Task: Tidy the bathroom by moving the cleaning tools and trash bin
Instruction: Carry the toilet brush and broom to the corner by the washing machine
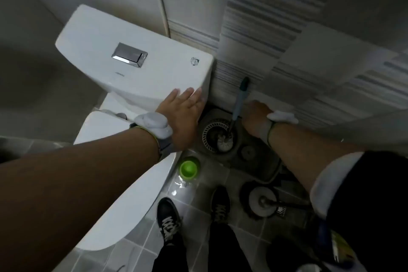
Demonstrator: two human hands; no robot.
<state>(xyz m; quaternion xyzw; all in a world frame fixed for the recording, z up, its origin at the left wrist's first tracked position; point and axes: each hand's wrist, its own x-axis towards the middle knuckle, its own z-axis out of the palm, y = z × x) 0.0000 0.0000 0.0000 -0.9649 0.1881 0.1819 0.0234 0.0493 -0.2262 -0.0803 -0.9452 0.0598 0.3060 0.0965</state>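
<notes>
My left hand (183,115) lies flat with fingers spread on the front right corner of the white toilet tank (123,59). A toilet brush with a teal-blue handle (241,97) leans on the striped wall, and its white head (223,140) sits in the round spinner basket of a grey mop bucket (256,163) on the floor. My right hand (256,117) reaches down just right of that handle, over the bucket's back edge. Its fingers curl away out of sight, so what they touch is hidden.
A green-capped bottle (188,168) stands between the toilet bowl (123,194) and the bucket. A round white scrubber with a dark handle (262,201) lies on the grey tiles beside a floor drain (282,210). My two black shoes (170,221) stand close below. A dark round object (284,254) sits bottom right.
</notes>
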